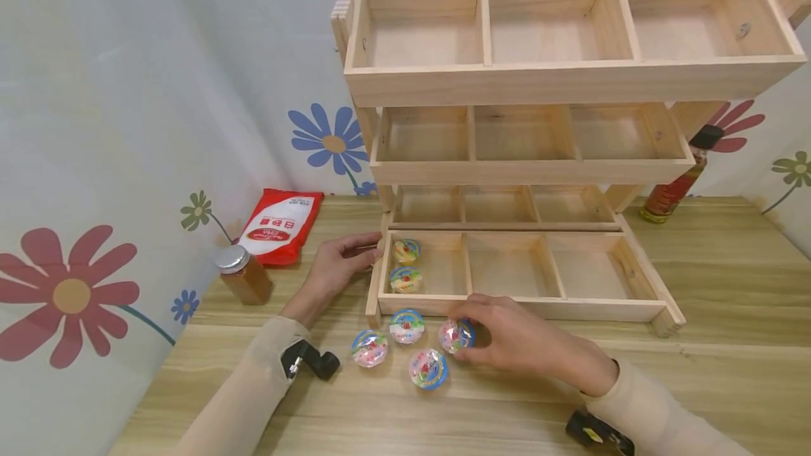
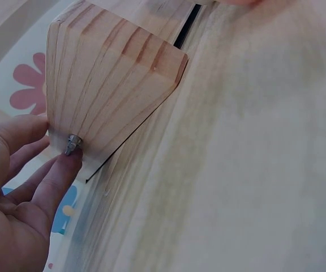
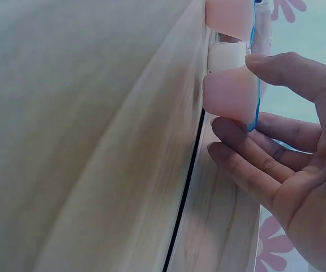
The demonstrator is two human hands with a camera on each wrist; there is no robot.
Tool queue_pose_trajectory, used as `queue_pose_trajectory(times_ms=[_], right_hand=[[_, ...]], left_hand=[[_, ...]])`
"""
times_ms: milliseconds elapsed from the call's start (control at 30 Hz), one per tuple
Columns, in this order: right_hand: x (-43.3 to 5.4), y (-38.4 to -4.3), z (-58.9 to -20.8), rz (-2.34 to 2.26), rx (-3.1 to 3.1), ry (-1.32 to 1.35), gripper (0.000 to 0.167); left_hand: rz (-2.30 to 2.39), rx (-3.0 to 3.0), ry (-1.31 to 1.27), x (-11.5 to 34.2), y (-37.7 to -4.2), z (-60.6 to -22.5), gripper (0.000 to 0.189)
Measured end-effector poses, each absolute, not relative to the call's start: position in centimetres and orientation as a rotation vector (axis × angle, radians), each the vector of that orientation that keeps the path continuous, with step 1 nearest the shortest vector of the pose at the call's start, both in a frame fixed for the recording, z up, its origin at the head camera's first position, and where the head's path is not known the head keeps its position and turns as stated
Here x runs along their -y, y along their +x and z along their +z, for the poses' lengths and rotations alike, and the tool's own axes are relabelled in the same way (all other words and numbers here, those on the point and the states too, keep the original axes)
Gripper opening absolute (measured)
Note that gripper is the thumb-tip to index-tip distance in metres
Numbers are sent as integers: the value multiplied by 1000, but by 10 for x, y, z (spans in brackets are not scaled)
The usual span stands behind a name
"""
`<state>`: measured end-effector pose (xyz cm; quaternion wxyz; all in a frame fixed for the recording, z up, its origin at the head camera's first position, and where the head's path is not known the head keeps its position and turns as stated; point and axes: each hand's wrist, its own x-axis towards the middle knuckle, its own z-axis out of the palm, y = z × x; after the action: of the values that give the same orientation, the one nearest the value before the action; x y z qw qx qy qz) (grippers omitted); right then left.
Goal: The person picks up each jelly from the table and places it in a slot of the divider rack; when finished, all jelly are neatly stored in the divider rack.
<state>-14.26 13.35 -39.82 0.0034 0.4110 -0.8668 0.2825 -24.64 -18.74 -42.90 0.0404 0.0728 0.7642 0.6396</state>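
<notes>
On the table in the head view, my right hand pinches a jelly cup between thumb and fingers, just in front of the wooden rack. The right wrist view shows the cup's pink body and blue-edged lid between them. Beside it lie a front jelly cup, a left jelly cup and another near the rack. Two yellowish cups sit in the lowest tier's left compartment. My left hand touches the rack's left side, its fingers near a metal bolt.
Left of the rack are a red-and-white packet and a silver-lidded jar. A dark-capped bottle stands behind the rack's right side. The rack's upper tiers overhang the lower ones. A flower-patterned curtain borders the table.
</notes>
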Motion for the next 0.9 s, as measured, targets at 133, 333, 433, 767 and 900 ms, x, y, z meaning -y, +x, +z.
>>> queue_pose_trajectory(times_ms=[133, 333, 433, 767, 900], right_hand=[[-134, -143, -397, 907, 2714, 1277, 41], [-135, -144, -391, 949, 2713, 1244, 36], [-136, -145, -386, 959, 2707, 1216, 34], [-144, -155, -372, 1163, 2636, 1132, 41], [-145, -163, -366, 1188, 2552, 1159, 40]], left_hand=[[1959, -2337, 228, 188, -246, -430, 42], [1972, -2337, 230, 187, -245, -429, 41], [1985, -2331, 233, 186, -245, -429, 41], [2014, -2310, 242, 186, -246, -430, 40], [2019, -2312, 231, 186, -246, -429, 40]])
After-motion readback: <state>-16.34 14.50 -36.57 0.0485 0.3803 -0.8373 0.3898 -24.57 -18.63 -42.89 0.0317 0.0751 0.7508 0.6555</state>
